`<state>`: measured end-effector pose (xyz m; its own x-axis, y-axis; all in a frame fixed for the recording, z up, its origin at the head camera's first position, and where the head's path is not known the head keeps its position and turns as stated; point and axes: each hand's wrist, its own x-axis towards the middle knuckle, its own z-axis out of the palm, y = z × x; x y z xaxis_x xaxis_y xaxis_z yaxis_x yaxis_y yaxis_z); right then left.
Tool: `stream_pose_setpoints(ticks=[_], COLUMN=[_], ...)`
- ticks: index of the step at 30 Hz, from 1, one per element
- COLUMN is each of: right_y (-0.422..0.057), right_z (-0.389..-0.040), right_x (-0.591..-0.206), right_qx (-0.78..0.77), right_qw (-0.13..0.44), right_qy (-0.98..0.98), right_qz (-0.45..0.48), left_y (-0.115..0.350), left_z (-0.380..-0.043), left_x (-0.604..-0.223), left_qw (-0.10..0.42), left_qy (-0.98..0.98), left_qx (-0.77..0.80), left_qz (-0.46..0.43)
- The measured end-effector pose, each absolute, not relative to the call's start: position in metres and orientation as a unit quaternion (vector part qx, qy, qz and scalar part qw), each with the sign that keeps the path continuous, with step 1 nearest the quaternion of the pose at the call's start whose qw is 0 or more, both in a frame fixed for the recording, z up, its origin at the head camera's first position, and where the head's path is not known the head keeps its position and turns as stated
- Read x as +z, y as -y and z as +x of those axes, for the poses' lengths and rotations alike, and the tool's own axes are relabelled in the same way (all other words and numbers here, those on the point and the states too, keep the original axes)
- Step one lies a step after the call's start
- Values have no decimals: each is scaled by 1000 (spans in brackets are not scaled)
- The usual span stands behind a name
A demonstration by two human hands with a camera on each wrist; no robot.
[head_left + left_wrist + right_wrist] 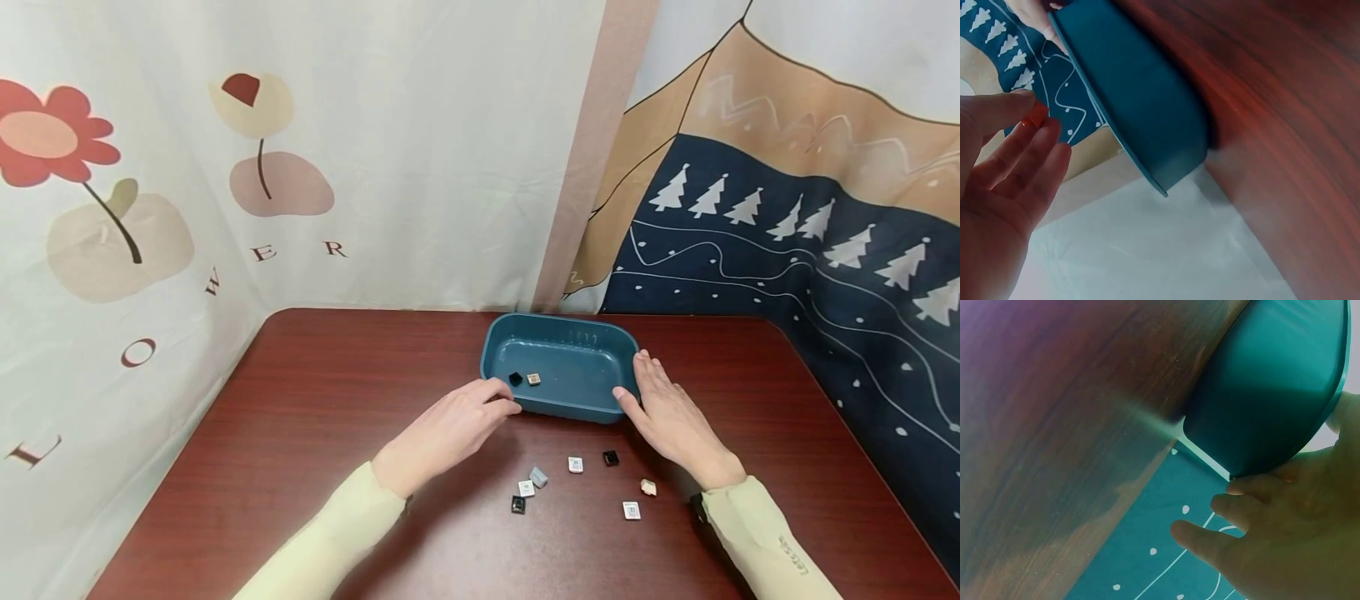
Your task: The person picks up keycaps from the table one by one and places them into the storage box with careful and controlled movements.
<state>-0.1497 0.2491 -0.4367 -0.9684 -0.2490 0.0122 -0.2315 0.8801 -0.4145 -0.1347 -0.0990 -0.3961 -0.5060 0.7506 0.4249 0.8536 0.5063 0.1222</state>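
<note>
Left hand (452,422) pinches small orange-red block (1037,115) at fingertips; rectangular blue plastic tray (572,373) at two o'clock; straight-fingered right hand (672,417) touches tray's three-o'clock end.

Glossy red-brown counter (337,375) with dark wood grain and rounded far corners. Toward the far edge, a blue-green bin (585,371). Nearer, seven small loose pieces: at left a grey-blue block (538,477), a white square (526,488) just beside it and a black square (518,504) nearer; in the middle, another white square (575,465); at right, a second black square (611,457), a cream piece (648,487) and a third white square (632,510).
</note>
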Motion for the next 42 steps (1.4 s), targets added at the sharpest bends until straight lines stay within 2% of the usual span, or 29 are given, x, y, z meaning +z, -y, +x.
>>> stream_pose_setpoints(ticks=[15, 42], right_y=[-249, -248], right_z=[-150, -150], right_x=[-437, -436], right_qx=[-210, -212], right_qw=[20, 26], right_qy=[-970, -970], right_qz=[-124, -118], left_y=[69, 17], left_z=[-165, -206], left_x=[-394, -405], left_qw=[166, 25], left_qy=[840, 896], left_qx=[-205, -171], left_qz=[-475, -409])
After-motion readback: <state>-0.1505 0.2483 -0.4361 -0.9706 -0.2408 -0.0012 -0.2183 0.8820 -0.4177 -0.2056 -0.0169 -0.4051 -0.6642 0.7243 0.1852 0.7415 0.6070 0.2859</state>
